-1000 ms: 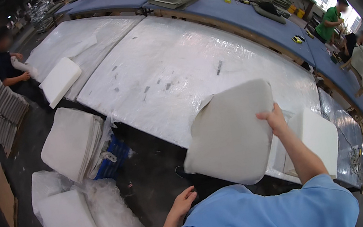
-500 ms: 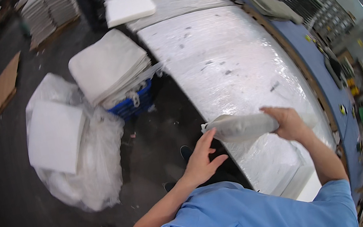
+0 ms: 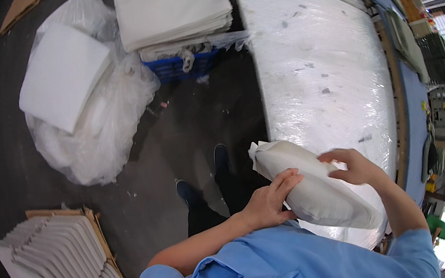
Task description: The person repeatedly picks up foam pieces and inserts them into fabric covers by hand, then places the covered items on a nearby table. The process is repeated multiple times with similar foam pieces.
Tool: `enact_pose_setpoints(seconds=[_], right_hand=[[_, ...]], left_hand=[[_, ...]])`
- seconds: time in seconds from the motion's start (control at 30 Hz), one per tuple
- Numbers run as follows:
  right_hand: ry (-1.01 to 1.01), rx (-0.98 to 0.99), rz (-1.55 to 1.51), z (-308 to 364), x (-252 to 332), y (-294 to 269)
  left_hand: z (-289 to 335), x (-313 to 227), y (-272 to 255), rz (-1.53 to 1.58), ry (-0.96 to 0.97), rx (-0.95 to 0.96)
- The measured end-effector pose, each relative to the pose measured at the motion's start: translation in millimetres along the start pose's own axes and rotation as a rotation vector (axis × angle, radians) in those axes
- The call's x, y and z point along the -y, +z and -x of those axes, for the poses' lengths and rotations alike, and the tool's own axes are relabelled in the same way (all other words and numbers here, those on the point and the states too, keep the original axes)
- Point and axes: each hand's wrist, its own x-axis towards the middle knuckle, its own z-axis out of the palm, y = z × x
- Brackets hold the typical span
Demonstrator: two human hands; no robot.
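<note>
A white, padded cushion in a loose fabric cover is tilted in front of my chest, above the near end of the wrapped table. My left hand grips its left side, fingers over the top and thumb underneath. At its far right edge, my right hand has its fingers bent around the fabric rim. A ragged corner of the cover sticks out at the far left end. The cushion's underside is hidden.
A long table wrapped in shiny plastic film runs away on my right. Stacked white sheets lie over a blue crate. Left of it, a clear plastic bag bears a white foam block. White cushions stand in a row near left.
The view has swung, so the bag and crate sit higher. The cushion has tipped from nearly edge-on to slanted. My left hand has closed on it; my right hand has shifted to its far edge.
</note>
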Motion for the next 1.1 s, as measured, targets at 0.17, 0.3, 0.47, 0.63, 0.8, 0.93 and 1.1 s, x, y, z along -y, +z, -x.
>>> enact_pose_setpoints(seconds=[0.17, 0.3, 0.47, 0.63, 0.8, 0.93, 1.1], right_hand=[[-0.415, 0.09, 0.329, -166, -65, 71], [-0.449, 0.198, 0.36, -240, -87, 98], [-0.098, 0.137, 0.11, -270, -87, 130], [0.15, -0.033, 0.046, -271, -94, 171], [0.186, 0.027, 0.123, -257, -87, 200], [0.391, 0.181, 0.023, -276, -79, 203], [0.239, 0.159, 0.477, -291, -64, 215]], left_hand=[[-6, 25, 14, 0.055, -0.245, -0.081], [7, 100, 67, -0.045, -0.535, -0.504], [-6, 183, 107, 0.599, -1.008, -0.722], [-2, 206, 119, 1.143, -0.932, -0.939], [17, 206, 134, 1.39, -0.969, -1.137], [0, 217, 135, 1.389, -1.019, -1.241], [-41, 242, 124, 1.435, -1.172, -1.486]])
